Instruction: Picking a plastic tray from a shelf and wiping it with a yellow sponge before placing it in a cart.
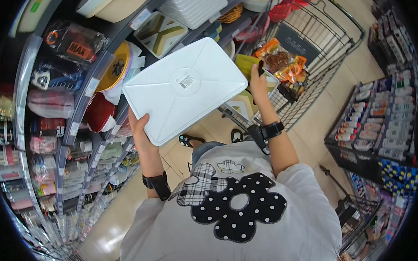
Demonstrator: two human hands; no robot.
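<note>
My left hand (pixel 141 132) grips the near left corner of a white rectangular plastic tray (pixel 211 73). The tray is tilted with its underside towards me, and a printed label sits at its centre. Beyond the tray's right end, my right hand (pixel 259 85) is at the shopping cart, beside a yellow-green item (pixel 244 64) with a black part. A chevron-patterned tray (pixel 240 106) shows beneath this hand, partly covered by the white tray. What my right fingers grip is hard to make out.
The wire shopping cart (pixel 324 62) holds an orange food packet (pixel 282 60). Shelves on the left bear stacked white trays (pixel 195 7), another patterned tray (pixel 161 34), a yellow bowl (pixel 118 67) and a red bowl (pixel 100 112). Bottles fill a display (pixel 381 113) at right.
</note>
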